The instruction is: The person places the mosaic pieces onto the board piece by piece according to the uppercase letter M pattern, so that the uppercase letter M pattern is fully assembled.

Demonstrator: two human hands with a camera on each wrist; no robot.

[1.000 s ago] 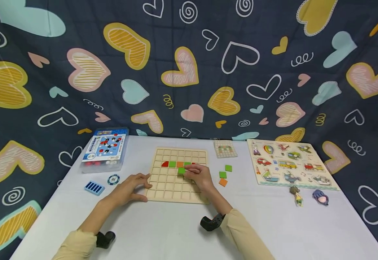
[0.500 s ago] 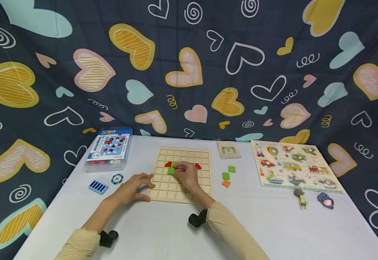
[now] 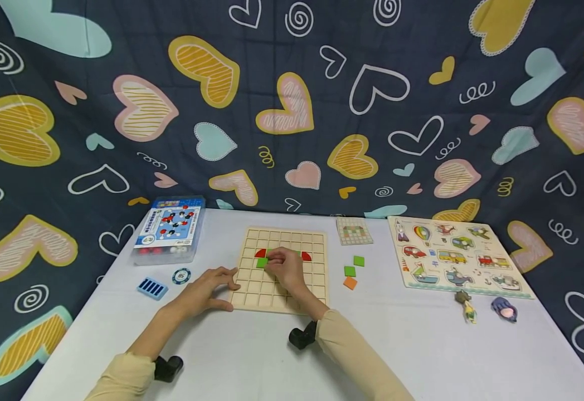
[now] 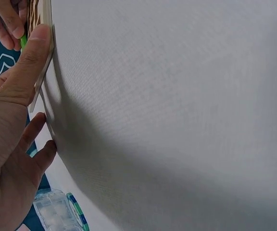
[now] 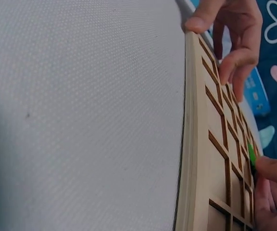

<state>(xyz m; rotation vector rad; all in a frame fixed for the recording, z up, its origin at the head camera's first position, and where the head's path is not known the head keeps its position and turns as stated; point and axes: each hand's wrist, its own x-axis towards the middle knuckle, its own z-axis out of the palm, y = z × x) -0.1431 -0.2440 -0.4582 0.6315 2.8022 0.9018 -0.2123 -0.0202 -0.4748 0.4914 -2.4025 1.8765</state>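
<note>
Right hand (image 5: 273,192) pinches green tile (image 5: 251,155) over wooden grid board (image 5: 196,144).

Staged play or recording corner: white table (image 3: 422,356) before a dark heart-print fabric backdrop (image 3: 292,100); children's vehicle puzzle (image 3: 452,256) at right, boxed toy kit (image 3: 169,228) far left.

On the white bench (image 3: 422,356) lie a plastic box (image 3: 168,228), a blue block (image 3: 152,288), a round token (image 3: 181,275), a vehicle puzzle (image 3: 456,258), and two small figures (image 3: 485,309).
</note>
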